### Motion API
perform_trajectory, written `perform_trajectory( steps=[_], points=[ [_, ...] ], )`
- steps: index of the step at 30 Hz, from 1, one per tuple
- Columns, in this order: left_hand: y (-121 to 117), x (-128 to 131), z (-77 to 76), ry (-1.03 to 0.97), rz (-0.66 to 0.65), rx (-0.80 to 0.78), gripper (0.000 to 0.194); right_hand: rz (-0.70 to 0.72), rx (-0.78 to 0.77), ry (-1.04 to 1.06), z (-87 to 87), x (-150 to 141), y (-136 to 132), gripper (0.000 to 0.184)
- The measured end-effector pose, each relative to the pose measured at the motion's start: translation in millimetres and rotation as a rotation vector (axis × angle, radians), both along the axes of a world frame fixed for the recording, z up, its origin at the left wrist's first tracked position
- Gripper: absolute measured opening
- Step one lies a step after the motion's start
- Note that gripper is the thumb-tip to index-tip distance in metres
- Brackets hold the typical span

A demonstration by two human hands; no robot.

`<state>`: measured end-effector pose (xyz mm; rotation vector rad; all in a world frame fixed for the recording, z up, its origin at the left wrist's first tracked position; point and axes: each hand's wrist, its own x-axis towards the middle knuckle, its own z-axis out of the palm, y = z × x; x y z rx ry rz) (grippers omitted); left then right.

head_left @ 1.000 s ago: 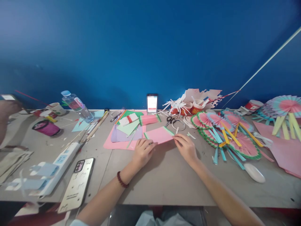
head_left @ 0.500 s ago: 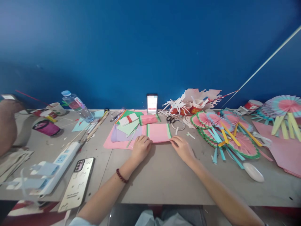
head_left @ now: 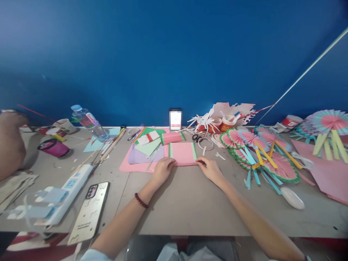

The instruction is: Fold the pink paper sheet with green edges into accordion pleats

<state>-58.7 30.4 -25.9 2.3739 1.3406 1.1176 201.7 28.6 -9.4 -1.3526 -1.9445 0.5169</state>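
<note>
A pink paper sheet (head_left: 182, 152) with green strips along its left and right sides lies in front of me, its near edge folded up in a narrow band. My left hand (head_left: 163, 170) pinches the near left corner with fingers closed. At the near right corner, the fingertips of my right hand (head_left: 209, 168) are closed on the same edge. Just behind the sheet is a pleated pink paper strip (head_left: 173, 137) with green ends. Coloured paper sheets (head_left: 145, 154) in purple, green and pink lie to the left of my left hand.
Finished pleated paper fans (head_left: 281, 166) and a white mouse-shaped object (head_left: 293, 198) lie to the right. Scissors (head_left: 196, 138) and a tape roll (head_left: 206, 144) sit behind. On the left are a phone (head_left: 89, 212), a power strip (head_left: 70, 192), a bottle (head_left: 91, 123) and another person's arm (head_left: 11, 145).
The near edge of the pink sheet now shows a narrow folded band. My right hand has shifted slightly left along it. The other person's arm at left has moved a little.
</note>
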Motion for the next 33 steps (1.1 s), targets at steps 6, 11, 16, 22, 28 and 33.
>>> perform_trajectory(
  steps=[6, 11, 16, 22, 28, 33],
  points=[
    [3.3, 0.5, 1.9, -0.068, -0.004, -0.074, 0.016, -0.051, -0.059, 0.070, 1.3, -1.0, 8.2, 0.020],
    [6.0, 0.4, -1.8, -0.078, 0.009, -0.072, 0.015, -0.080, -0.066, 0.072, -0.5, -2.0, 12.7, 0.023],
    [8.8, -0.2, -1.3, -0.100, 0.022, -0.157, 0.013, -0.085, -0.087, 0.060, -2.3, -0.7, 16.8, 0.023],
    [14.3, 0.2, 21.5, -0.020, 0.027, -0.338, 0.010, -0.071, -0.136, 0.046, -5.3, 3.0, 22.3, 0.020],
    [13.9, 1.2, 42.6, -0.144, 0.058, -0.733, 0.018, -0.058, -0.159, 0.034, -4.1, 4.9, 22.3, 0.019],
    [15.4, 1.2, 38.0, -0.200, 0.055, -0.752, 0.017, -0.036, -0.156, 0.036, -1.9, 5.4, 20.8, 0.018]
  ],
)
